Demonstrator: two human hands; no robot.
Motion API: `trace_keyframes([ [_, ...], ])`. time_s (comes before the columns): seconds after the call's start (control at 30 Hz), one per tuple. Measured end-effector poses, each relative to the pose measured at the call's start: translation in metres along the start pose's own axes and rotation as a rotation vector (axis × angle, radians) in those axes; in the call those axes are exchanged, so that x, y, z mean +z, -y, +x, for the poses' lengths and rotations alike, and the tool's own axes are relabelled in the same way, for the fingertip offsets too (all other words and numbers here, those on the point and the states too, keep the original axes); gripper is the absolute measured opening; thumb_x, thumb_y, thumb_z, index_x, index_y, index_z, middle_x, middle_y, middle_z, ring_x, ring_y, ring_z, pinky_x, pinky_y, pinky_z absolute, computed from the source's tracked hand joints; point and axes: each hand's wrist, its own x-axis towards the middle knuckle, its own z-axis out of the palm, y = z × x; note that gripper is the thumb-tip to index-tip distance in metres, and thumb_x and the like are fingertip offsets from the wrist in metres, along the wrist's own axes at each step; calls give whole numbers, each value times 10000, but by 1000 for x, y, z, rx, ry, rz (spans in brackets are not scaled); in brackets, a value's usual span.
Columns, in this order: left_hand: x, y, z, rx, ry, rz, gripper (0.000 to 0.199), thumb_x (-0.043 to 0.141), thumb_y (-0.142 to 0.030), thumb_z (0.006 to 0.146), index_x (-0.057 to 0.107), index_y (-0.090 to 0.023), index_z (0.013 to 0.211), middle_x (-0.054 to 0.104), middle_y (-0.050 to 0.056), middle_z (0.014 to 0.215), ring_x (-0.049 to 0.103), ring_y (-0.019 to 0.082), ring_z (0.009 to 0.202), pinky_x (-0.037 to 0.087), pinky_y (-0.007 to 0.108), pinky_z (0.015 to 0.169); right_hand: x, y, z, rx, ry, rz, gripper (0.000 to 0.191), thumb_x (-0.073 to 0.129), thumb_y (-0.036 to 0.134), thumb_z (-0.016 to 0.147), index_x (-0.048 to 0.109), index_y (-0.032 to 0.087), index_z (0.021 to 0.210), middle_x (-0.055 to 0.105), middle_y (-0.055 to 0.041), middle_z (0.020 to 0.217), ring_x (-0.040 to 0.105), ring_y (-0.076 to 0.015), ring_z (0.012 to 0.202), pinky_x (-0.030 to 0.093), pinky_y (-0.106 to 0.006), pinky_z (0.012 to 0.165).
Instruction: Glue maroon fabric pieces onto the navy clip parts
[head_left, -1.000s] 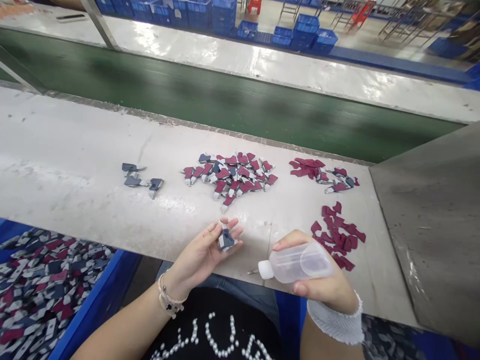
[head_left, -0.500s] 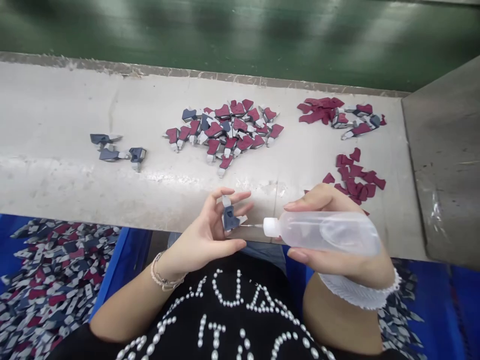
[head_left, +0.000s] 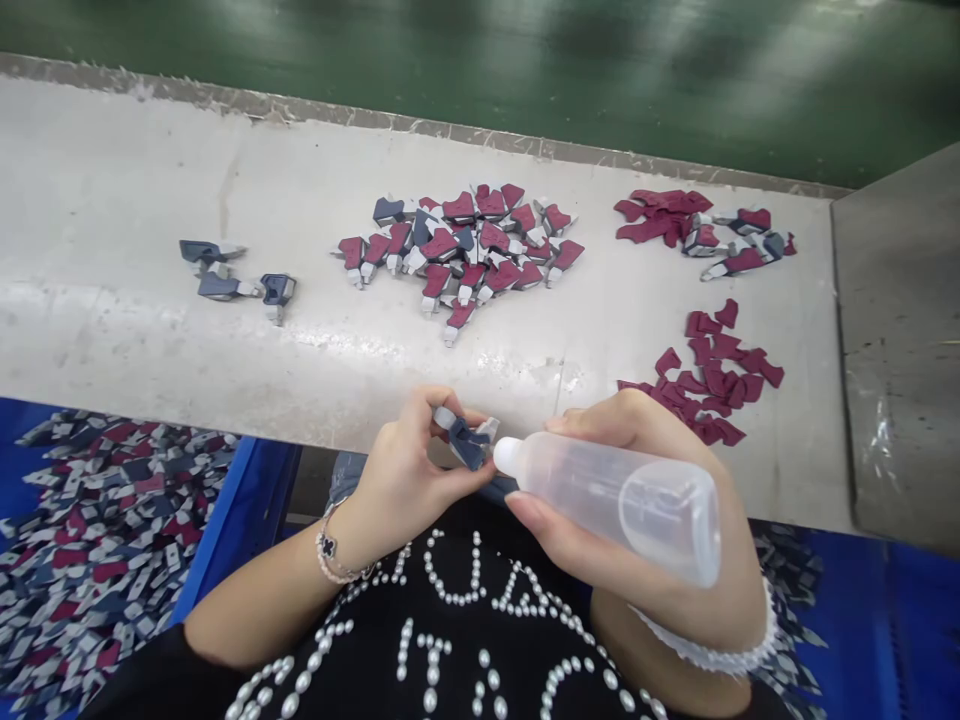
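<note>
1. At a factory conveyor line, I have a long white table (head_left: pixel 112 190) running across my view, with a green conveyor belt (head_left: pixel 450 70) beyond its far edge.
2. Below the table's near edge on the left, a blue crate (head_left: pixel 240 510) brims with mixed maroon, navy and white pieces (head_left: pixel 112 530).
3. On the table I count four lots: a few navy pieces (head_left: pixel 232 280) at left, a maroon-and-navy heap (head_left: pixel 457 250) mid-table, a mixed pile (head_left: pixel 697 225) at far right, and loose maroon scraps (head_left: pixel 712 370) nearer me.
4. A person sits at the near edge in a black top with pearl lettering (head_left: pixel 427 620), a beaded bracelet (head_left: pixel 330 555) on the left wrist and a white lace cuff (head_left: pixel 712 655) on the right.
5. Their right grip (head_left: pixel 645 425) closes round a translucent squeeze bottle (head_left: pixel 607 510), its long axis slanting up and to the left, its white tip (head_left: pixel 507 456) aimed at the left grip's work.
6. Their left grip (head_left: pixel 409 450), the nearer to it, pinches a small navy-and-white piece (head_left: pixel 469 445) between thumb and fingers, just beside that tip; whether the two touch, I cannot tell.
</note>
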Motion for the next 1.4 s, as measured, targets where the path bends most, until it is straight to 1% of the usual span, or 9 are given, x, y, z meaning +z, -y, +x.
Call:
trace_keyframes([
  [0.17,0,-2,1,52,30,-1,475,791,-148,740,443,-276,1037,773,-40,956,725,110,758,601,195,684,3,3,3,-30,21,36,326,803,240,767,521,279,926,643,58,756,607,-115,542,479,-240,459],
  [0.47,-2,-8,1,98,55,25,456,768,-128,759,431,-269,1031,759,-45,964,714,88,736,586,172,684,4,2,4,-30,60,47,318,794,242,799,516,292,945,611,76,776,608,-93,594,510,-208,528],
  [0.6,-4,-9,1,109,69,26,440,762,-148,773,431,-270,1034,755,-48,966,719,92,753,586,178,701,5,0,5,-18,60,53,319,795,240,795,510,284,932,612,68,761,614,-109,589,508,-222,510],
  [0.77,-2,-9,3,106,77,23,432,764,-156,779,431,-267,1030,745,-51,964,709,79,728,577,159,677,3,0,4,-23,60,56,272,774,270,827,523,282,933,615,63,753,604,-108,561,490,-230,481],
  [0.93,-2,-9,5,111,81,20,445,778,-169,775,425,-263,1028,730,-48,935,707,90,740,582,168,666,1,0,3,-22,20,19,235,756,266,844,524,261,885,624,34,738,626,-139,584,492,-257,469],
  [1.1,-3,-10,4,84,92,13,439,764,-146,776,435,-270,1040,736,-49,970,709,84,690,575,169,627,3,1,4,-40,80,56,258,766,262,838,522,270,920,621,63,753,614,-103,570,508,-229,503],
  [1.23,-4,-11,3,83,87,24,419,745,-137,780,434,-266,1029,742,-40,957,714,102,687,581,195,622,4,2,5,-37,85,80,249,756,252,845,528,272,943,636,62,764,623,-102,570,509,-226,494],
  [1.3,-5,-10,3,83,74,42,443,751,-114,758,437,-265,1031,746,-32,958,718,117,700,590,222,645,2,3,6,-42,104,55,250,761,244,832,529,262,922,638,55,751,621,-108,559,510,-235,487],
  [1.4,-5,-9,4,64,67,49,486,778,-102,724,441,-266,1033,752,-20,978,728,136,746,596,238,670,-1,6,8,-37,164,10,258,768,248,806,514,250,849,616,63,667,569,-108,478,484,-249,431],
])
